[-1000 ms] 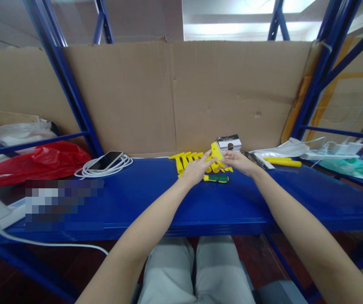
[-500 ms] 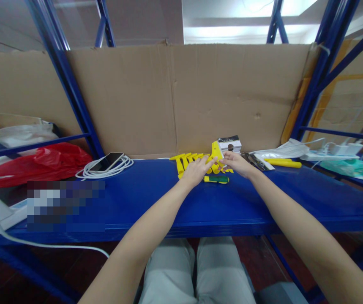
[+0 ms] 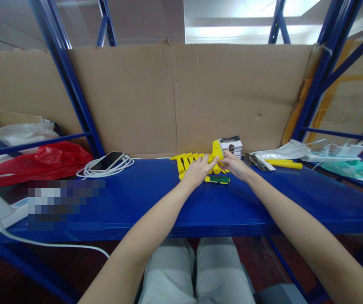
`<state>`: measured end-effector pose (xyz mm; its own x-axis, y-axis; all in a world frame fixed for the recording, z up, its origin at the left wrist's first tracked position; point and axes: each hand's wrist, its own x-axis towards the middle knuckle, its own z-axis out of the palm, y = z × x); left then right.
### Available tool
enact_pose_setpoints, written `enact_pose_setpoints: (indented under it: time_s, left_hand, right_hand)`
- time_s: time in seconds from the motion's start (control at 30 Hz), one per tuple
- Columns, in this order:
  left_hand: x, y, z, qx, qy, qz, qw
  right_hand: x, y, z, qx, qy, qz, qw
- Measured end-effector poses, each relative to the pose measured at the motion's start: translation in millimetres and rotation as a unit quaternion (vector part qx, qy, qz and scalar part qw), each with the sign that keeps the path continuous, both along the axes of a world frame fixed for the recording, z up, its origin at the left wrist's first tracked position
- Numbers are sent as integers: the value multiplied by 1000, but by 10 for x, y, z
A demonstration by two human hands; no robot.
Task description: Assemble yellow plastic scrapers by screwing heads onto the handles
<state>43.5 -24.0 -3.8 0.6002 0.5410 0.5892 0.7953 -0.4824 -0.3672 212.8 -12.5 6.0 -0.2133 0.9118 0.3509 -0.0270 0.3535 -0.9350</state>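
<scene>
A yellow scraper (image 3: pixel 217 148) is held up over the blue shelf, its broad head tilted upward. My left hand (image 3: pixel 197 170) is closed around its lower part, and the fingers cover most of that grip. My right hand (image 3: pixel 234 164) pinches at the right edge of the head; whatever small part lies between those fingertips is hidden. Several similar yellow scrapers (image 3: pixel 180 164) lie in a row beneath and left of my hands. Just in front of them rests a screwdriver with a green and yellow handle (image 3: pixel 219 180).
Behind my right hand stands a stack of small black-and-white boxes (image 3: pixel 232 144). Farther right are black packets (image 3: pixel 260 162) and yellow tubes (image 3: pixel 284 163). A phone (image 3: pixel 107 161) with a coiled white cable (image 3: pixel 126 162) and a red bag (image 3: pixel 57 162) lie left. Cardboard (image 3: pixel 130 101) closes the back.
The right fingers have shifted slightly along the scraper head's edge and closed in on it. My left hand keeps its hold, and the view has moved very slightly.
</scene>
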Motion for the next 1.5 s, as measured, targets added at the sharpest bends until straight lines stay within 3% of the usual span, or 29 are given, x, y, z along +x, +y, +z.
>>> enact_pose_setpoints:
  time_s: [0.23,0.47,0.7,0.87,1.17,1.3,1.5]
  left_hand:
    - [0,-2,-2,4,-5,-3,1000]
    - [14,-10,-17,-51,-138,-62,987]
    - [25,115,-29,-201,-362,-94,905]
    - [5,250,-10,-252,-421,-180,853]
    - [-37,90,178,-413,-462,-156,770]
    - [-61,91,167,-450,-449,-130,760]
    - [-93,110,145,-443,-421,-75,788]
  right_hand:
    - [-4,-21,28,1,-6,-7,1000]
    - [10,6,20,18,-20,-23,999]
    - [30,-26,33,54,-50,18,997]
    - [77,-30,32,45,-72,69,994]
    - [22,-64,25,-23,-37,49,998]
    - [5,-66,16,-53,-55,21,997]
    - [7,15,-27,-26,-112,-36,993]
